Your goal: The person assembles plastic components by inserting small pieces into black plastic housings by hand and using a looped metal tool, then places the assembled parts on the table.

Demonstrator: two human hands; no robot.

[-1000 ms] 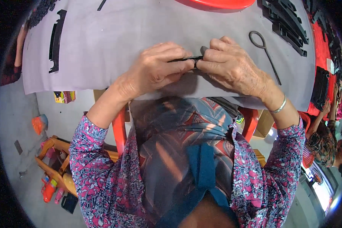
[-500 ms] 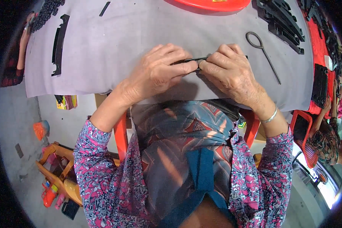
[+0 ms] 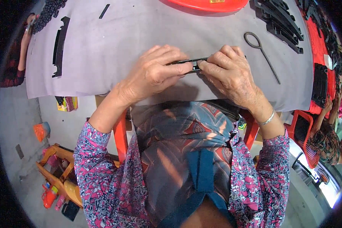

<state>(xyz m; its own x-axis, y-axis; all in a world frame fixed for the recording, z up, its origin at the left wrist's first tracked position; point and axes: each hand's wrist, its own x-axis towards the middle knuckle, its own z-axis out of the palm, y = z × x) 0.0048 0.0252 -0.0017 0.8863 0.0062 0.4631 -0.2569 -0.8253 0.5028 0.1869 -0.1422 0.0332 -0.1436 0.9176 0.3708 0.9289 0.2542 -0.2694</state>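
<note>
Both my hands grip one long, narrow black plastic part (image 3: 195,65) just above the table's near edge. My left hand (image 3: 157,72) is closed around its left end, thumb and fingers pinching it. My right hand (image 3: 230,70) is closed on the right half, with the thumb pressed near the middle. A short stretch of the part shows between my thumbs; its ends are mostly covered by my fingers. To the right of my right hand lies a dark metal rod with a looped end (image 3: 263,53).
On the cloth-covered table (image 3: 117,41), a notched black strip (image 3: 60,47) lies left and a small black strip (image 3: 104,11) farther back. A red basin (image 3: 205,7) stands at the far edge. Black parts (image 3: 279,24) are piled far right. Other people's arms (image 3: 24,47) show at both sides.
My left thumb has slid a little left along the black part, so more of its middle shows between my hands. The right hand keeps its hold.
</note>
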